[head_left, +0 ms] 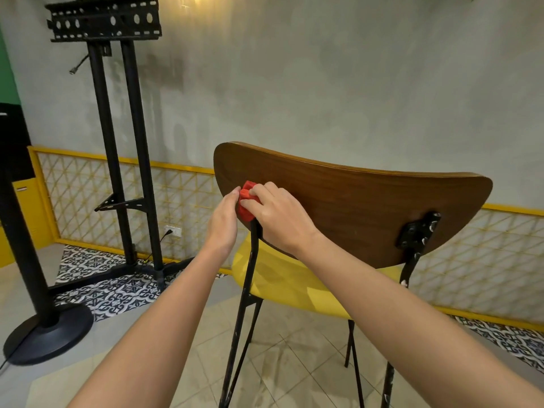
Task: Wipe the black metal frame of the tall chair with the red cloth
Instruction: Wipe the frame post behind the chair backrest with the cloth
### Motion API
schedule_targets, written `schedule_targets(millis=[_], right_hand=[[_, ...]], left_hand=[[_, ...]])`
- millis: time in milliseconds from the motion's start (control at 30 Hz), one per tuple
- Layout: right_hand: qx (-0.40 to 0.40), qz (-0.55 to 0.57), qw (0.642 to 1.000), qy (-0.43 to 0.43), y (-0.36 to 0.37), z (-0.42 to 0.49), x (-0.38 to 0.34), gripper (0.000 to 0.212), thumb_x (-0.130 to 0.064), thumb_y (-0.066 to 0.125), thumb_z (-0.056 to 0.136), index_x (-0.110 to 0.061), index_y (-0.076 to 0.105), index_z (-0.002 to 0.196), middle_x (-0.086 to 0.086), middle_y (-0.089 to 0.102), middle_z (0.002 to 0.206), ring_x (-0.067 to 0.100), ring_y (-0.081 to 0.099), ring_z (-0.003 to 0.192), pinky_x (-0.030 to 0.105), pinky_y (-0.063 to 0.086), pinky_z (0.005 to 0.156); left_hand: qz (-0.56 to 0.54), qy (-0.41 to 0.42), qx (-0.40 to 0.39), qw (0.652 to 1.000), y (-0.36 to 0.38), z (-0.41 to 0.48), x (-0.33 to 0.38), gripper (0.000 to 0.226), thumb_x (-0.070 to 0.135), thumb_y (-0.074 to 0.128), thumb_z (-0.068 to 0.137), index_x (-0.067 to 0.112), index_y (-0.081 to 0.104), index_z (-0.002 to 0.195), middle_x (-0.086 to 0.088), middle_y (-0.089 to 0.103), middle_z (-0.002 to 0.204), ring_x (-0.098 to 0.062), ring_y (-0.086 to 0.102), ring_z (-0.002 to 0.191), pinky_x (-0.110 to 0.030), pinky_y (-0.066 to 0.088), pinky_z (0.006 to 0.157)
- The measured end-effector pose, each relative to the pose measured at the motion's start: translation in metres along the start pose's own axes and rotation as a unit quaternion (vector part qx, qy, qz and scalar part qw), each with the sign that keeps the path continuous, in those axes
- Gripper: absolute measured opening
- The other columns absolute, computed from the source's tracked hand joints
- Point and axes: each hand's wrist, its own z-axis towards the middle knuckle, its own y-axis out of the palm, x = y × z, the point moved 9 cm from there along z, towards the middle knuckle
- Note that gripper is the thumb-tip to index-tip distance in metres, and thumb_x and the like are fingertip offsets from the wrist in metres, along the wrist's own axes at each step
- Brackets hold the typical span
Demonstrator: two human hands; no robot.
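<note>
Tall chair (353, 201), wooden backrest, yellow seat, stands on tiled floor. Black metal frame (250, 275) rises to backrest's left side. Right hand (279, 216) and left hand (222, 222) both clasp bunched red cloth (246, 201) at frame's top, against backrest.

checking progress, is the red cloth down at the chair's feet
No, the red cloth is pinched between both hands at the top of the left black frame post, beside the backrest.
</note>
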Motion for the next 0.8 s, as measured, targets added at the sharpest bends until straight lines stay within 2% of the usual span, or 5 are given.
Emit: schedule_targets(millis=[133,300,433,600,800], right_hand=[[0.022,-0.041,0.998,-0.036,0.002,0.001,-0.007,0.027,-0.002,0.065,0.076,-0.005,0.066,0.103,0.010,0.063,0.098,0.028,0.059,0.087,0.035,0.048,0.060],[-0.028,-0.110,0.991,-0.067,0.028,-0.021,-0.009,0.027,-0.012,0.066,0.080,-0.010,0.067,0.106,0.005,0.063,0.103,0.023,0.059,0.097,0.031,0.048,0.067],[-0.061,-0.123,0.987,-0.080,0.046,-0.034,-0.014,0.027,-0.013,0.070,0.075,-0.012,0.069,0.103,0.003,0.064,0.098,0.021,0.059,0.091,0.031,0.047,0.066],[0.014,-0.101,0.993,-0.056,0.028,-0.023,-0.009,0.026,-0.009,0.050,0.086,-0.007,0.066,0.106,0.008,0.064,0.104,0.026,0.060,0.100,0.033,0.048,0.067],[-0.045,-0.142,0.985,-0.082,0.047,-0.035,-0.011,0.028,-0.015,0.063,0.081,-0.015,0.066,0.109,0.000,0.064,0.103,0.020,0.059,0.098,0.030,0.045,0.068]], left_hand=[[-0.026,-0.015,0.015,0.999,-0.001,0.002,-0.003,0.040,0.039,0.027,0.101,0.024,0.059,0.120,-0.002,0.061,0.121,-0.019,0.054,0.117,-0.036,0.041,0.100],[0.003,-0.020,0.004,1.000,0.001,0.004,-0.011,0.045,0.038,0.025,0.101,0.023,0.047,0.138,-0.001,0.051,0.138,-0.020,0.047,0.126,-0.040,0.035,0.109],[0.026,-0.029,-0.002,0.999,-0.002,0.004,-0.020,0.047,0.039,0.025,0.101,0.024,0.041,0.142,0.000,0.044,0.145,-0.021,0.041,0.132,-0.045,0.029,0.113],[0.038,-0.028,0.004,0.999,-0.009,0.004,-0.029,0.047,0.041,0.029,0.100,0.022,0.044,0.140,-0.001,0.048,0.141,-0.022,0.043,0.130,-0.045,0.032,0.111],[0.032,-0.041,0.017,0.998,-0.011,0.001,-0.041,0.041,0.028,0.046,0.098,0.024,0.043,0.139,0.000,0.049,0.138,-0.010,0.046,0.117,-0.026,0.037,0.097]])
